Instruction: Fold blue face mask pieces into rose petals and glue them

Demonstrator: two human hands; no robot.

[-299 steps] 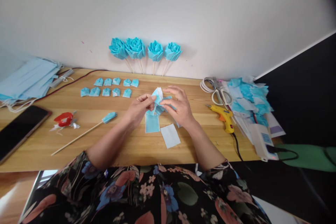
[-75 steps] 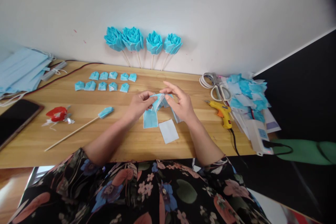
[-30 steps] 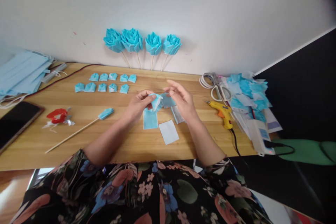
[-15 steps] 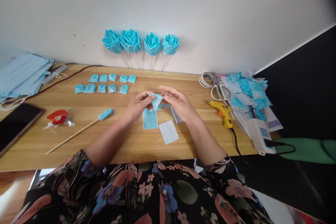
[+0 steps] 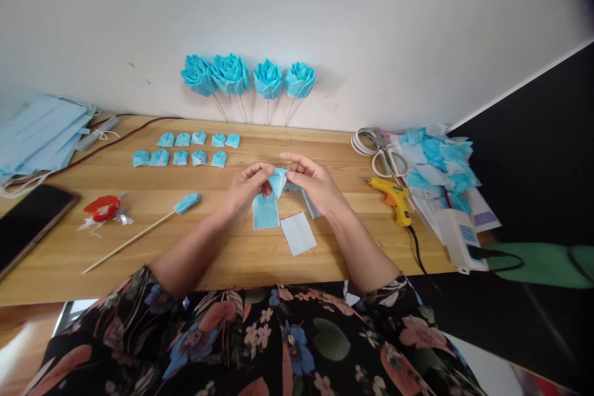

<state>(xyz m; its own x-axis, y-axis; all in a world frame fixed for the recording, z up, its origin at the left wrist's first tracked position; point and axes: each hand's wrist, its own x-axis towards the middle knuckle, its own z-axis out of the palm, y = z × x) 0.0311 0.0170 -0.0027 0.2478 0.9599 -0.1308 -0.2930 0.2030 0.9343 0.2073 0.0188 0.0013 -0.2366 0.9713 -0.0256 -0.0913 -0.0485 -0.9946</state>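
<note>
Between my two hands is a small piece of blue fabric, folded to a downward point with a pale side showing. My left hand pinches its left edge between thumb and fingers. On its right edge, my right hand pinches with thumb and index finger, the other fingers stretched out behind. Below lie a flat blue square and a white square; more pieces are partly hidden under my right hand. To the left rests a wooden stick with a blue folded tip.
Several folded blue petals lie in two rows at back left, below fabric flowers against the wall. A yellow glue gun, scissors and blue scraps are right. Face masks, a phone and red wrapper are left.
My left thumb has shifted up to the top left edge of the blue fabric piece, so more of its folded face shows. My right hand stays on the right edge.
</note>
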